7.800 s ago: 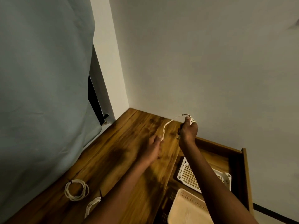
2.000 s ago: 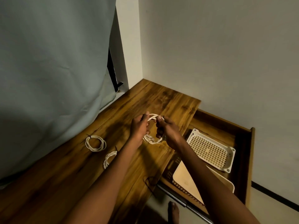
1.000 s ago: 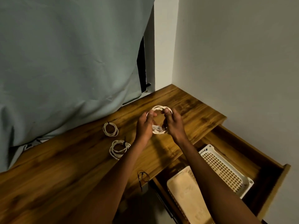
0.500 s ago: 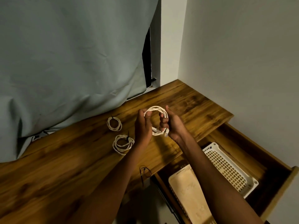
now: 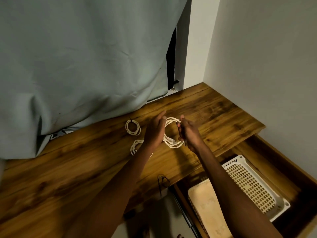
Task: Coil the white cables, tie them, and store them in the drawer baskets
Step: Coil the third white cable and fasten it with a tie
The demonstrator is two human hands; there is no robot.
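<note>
A coiled white cable [image 5: 172,141] hangs between both hands above the wooden desk [image 5: 85,169]. My right hand [image 5: 187,133] grips the coil's right side. My left hand [image 5: 154,132] presses the left side with its fingers stretched out. Two tied white coils lie on the desk: one [image 5: 132,127] further back, the other [image 5: 135,146] partly hidden behind my left forearm. A black tie [image 5: 162,182] lies at the desk's front edge. The open drawer [image 5: 283,169] at the lower right holds a white perforated basket [image 5: 252,182] and a cream basket [image 5: 207,208].
A grey-green curtain [image 5: 82,62] hangs over the back of the desk on the left. White walls [image 5: 265,57] close the corner on the right. The drawer's front panel [image 5: 307,227] sticks out at the lower right.
The coil has been gathered into a tighter ring between both hands. My left fingers have straightened along its side. The view has shifted slightly.
</note>
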